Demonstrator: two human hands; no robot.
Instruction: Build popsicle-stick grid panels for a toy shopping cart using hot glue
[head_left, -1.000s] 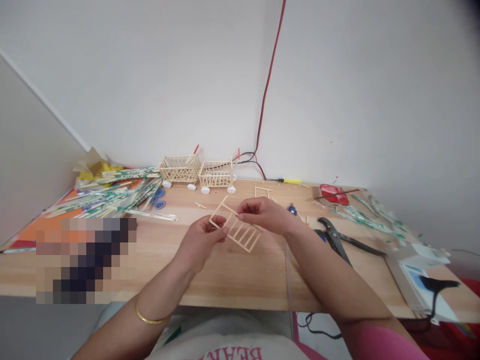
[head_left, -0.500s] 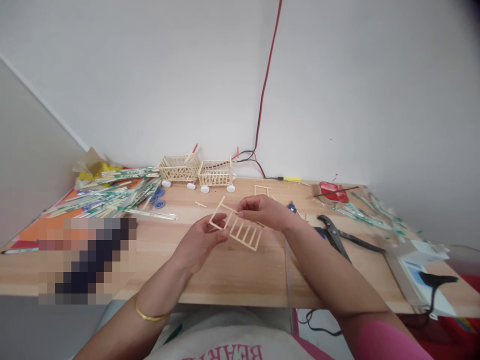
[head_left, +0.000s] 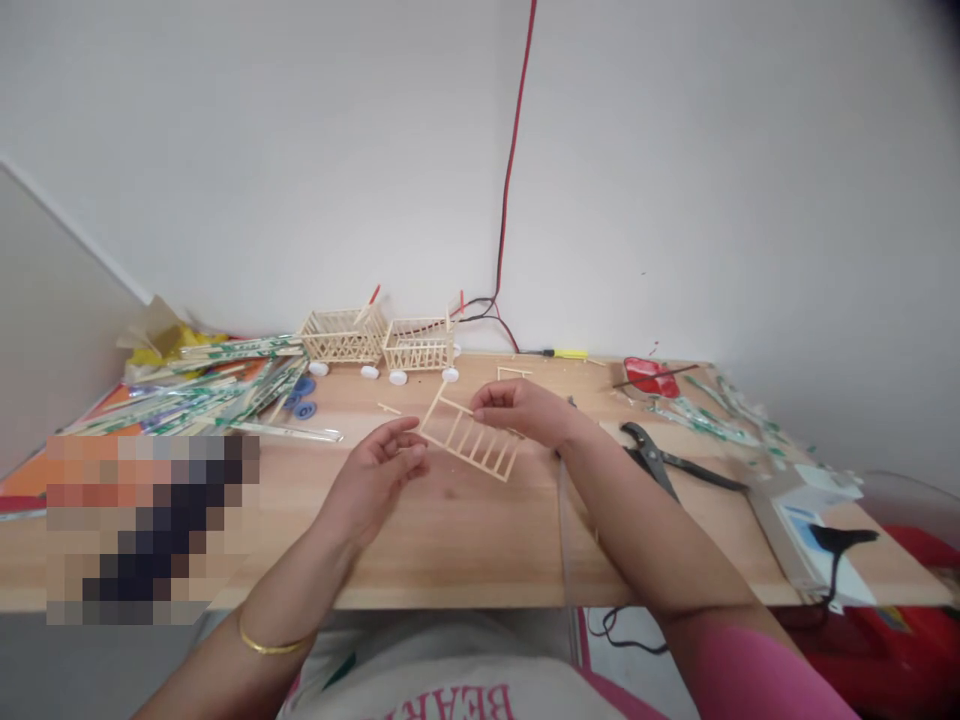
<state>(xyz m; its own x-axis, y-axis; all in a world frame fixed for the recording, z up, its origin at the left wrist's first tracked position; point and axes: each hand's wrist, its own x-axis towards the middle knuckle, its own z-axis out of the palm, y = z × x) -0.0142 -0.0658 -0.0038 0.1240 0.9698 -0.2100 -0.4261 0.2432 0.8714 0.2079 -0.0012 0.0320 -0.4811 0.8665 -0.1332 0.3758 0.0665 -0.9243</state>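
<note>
A small ladder-like frame of thin wooden sticks point(head_left: 471, 441) hangs just above the wooden table point(head_left: 465, 540). My right hand point(head_left: 525, 410) pinches its upper edge between thumb and fingers. My left hand point(head_left: 375, 475) sits just left of the frame with fingers loosely apart, its fingertips close to the frame's near-left corner but not gripping it. A gold bangle is on my left wrist.
Two stick carts on white wheels point(head_left: 379, 343) stand at the back. Wrapped chopsticks point(head_left: 210, 390) and blue caps point(head_left: 304, 400) lie at the left. Black pliers point(head_left: 660, 455), a red dish point(head_left: 649, 377), wrappers and a glue gun point(head_left: 836, 545) lie at the right. A red-black wire point(head_left: 510, 180) hangs down the wall.
My left hand has let go of the stick frame and opened. The right hand alone keeps the frame, now slightly lower and flatter. The view shifted a little rightward.
</note>
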